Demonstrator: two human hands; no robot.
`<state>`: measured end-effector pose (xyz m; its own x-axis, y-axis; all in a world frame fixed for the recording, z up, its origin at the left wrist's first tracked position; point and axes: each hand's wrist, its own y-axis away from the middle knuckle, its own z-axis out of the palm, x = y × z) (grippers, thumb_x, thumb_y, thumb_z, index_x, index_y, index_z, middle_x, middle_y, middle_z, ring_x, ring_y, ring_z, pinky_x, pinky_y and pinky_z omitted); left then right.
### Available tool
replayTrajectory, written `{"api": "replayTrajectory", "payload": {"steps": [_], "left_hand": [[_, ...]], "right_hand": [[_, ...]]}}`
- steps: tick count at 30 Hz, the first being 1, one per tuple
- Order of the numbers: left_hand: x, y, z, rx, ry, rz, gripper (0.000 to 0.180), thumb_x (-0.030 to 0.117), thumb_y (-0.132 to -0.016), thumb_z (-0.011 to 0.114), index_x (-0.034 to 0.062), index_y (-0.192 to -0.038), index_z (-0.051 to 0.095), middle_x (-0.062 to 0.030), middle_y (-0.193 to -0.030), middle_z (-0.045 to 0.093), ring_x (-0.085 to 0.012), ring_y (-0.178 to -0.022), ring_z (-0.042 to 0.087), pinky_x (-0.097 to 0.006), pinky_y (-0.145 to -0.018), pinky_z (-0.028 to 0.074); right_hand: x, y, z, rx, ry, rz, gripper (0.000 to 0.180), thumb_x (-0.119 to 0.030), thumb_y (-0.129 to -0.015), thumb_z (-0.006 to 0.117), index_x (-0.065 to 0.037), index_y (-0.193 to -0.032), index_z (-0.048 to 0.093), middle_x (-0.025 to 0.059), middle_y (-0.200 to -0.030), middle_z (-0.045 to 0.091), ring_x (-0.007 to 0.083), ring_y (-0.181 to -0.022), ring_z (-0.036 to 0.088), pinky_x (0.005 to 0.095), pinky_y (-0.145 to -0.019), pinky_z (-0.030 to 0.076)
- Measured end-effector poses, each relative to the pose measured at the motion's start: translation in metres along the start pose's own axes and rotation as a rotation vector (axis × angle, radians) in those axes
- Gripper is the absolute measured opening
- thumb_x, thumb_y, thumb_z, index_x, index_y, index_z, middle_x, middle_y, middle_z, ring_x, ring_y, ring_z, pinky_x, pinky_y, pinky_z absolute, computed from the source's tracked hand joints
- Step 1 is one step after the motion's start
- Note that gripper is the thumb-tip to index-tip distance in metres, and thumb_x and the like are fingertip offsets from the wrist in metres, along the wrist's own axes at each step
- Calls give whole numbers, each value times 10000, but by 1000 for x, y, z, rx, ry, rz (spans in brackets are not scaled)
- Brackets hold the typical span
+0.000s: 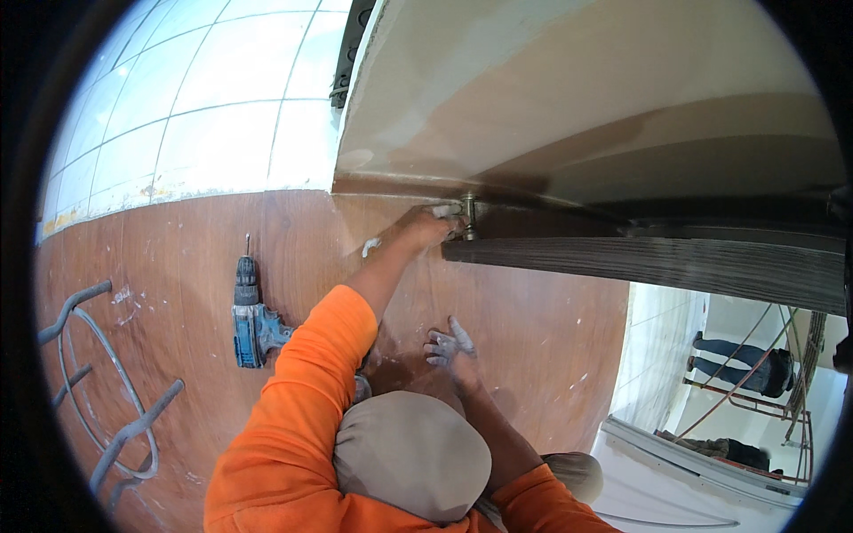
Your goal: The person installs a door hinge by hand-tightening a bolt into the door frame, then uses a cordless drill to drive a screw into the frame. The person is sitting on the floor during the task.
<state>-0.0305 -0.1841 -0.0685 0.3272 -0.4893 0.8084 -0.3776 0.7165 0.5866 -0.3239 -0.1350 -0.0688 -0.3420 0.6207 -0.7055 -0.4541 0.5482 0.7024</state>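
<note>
My left hand reaches forward to a short shiny metal hinge. Its fingers close around the near side of the hinge, with their tips partly hidden. This hinge sits between the bottom of a pale wall panel and the end of a dark, wood-grained door. Lower down, above the brown wood-look floor, my right hand is open. Its dusty fingers are spread and nothing lies in them. A blue cordless drill with a bit fitted lies on the floor left of my left forearm.
Bent grey conduits with a loop of cable stick up at the far left. White tiles cover the wall at the upper left. My bent knee fills the lower middle. Through an opening at right, a person stands near a scaffold.
</note>
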Motion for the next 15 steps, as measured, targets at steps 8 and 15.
{"api": "replayTrajectory", "payload": {"steps": [8,15], "left_hand": [[0,11,1,-83,41,198,591,305,-806,815,61,-1309,623,-87,-1188,691,-186,-1096,613,-285,-971,445],[-1,5,-4,-126,-74,103,649,272,-776,842,59,-1339,599,-78,-1174,697,-180,-1069,630,-288,-966,457]], "right_hand": [[-8,1,2,24,131,25,624,-77,-977,542,-105,-1549,291,173,-1190,663,210,-871,687,303,-724,563],[-11,-5,3,34,44,-15,661,-111,-980,549,-120,-1563,239,168,-1261,627,243,-906,684,325,-715,570]]}}
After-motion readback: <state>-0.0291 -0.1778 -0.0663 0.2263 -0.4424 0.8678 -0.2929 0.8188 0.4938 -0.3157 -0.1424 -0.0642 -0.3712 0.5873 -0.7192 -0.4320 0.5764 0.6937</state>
